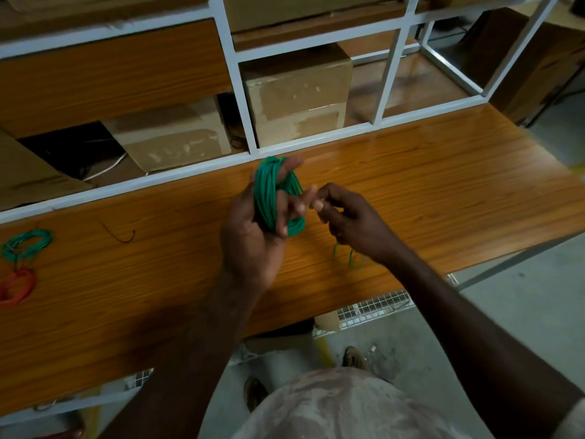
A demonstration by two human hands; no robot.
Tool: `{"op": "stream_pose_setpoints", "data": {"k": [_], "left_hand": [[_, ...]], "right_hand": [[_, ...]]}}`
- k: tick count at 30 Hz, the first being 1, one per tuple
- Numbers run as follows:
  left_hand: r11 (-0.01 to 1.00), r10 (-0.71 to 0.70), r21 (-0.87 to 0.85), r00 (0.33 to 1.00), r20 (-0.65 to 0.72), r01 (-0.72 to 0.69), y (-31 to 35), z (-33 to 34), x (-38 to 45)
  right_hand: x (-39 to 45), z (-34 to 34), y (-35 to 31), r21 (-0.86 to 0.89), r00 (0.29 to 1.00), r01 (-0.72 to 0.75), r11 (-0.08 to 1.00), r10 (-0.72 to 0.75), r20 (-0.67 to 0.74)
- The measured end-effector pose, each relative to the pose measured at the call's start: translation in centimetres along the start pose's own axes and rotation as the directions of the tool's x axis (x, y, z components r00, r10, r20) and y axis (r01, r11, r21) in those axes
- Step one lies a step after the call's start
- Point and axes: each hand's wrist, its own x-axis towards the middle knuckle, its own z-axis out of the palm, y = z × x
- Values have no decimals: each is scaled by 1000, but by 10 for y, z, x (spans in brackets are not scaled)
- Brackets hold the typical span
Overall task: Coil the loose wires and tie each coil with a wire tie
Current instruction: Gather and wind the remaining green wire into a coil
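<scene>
A thick coil of green wire (267, 194) is wound around my left hand (253, 232), which grips it above the wooden table (443, 185). My right hand (345, 217) sits just right of the coil and pinches the wire's loose end at its fingertips. A slack green loop (356, 258) hangs below my right wrist. A thin dark wire tie (122, 234) lies on the table to the left. Far left lie a finished green coil (27, 243) and a red coil (17, 286).
A white metal shelf frame (247, 134) rises behind the table, with cardboard boxes (297, 93) in its bays. The table's front edge runs just above my lap; a wire mesh tray (370, 307) and the concrete floor (522, 312) show beneath.
</scene>
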Motion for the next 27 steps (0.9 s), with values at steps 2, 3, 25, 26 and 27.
{"op": "stream_pose_setpoints", "data": {"k": [2,3,25,26,27], "left_hand": [[1000,26,-7,999,-39,-26,9,-2,11],[999,38,-20,997,-62,-39,12,-3,17],[358,-134,930,990,-32,79,-47,-90,28],[383,-189,920,982,-9,82,-49,-87,22],[439,-246,892,969,8,104,-51,-81,16]], "right_hand": [[-10,10,6,68,999,-47,997,45,18],[-15,15,9,87,998,-58,995,55,39],[-39,-55,-34,-348,992,108,931,-76,104],[-34,-61,-33,-438,993,116,891,-95,69],[-31,-66,-31,-506,991,127,853,-125,38]]}}
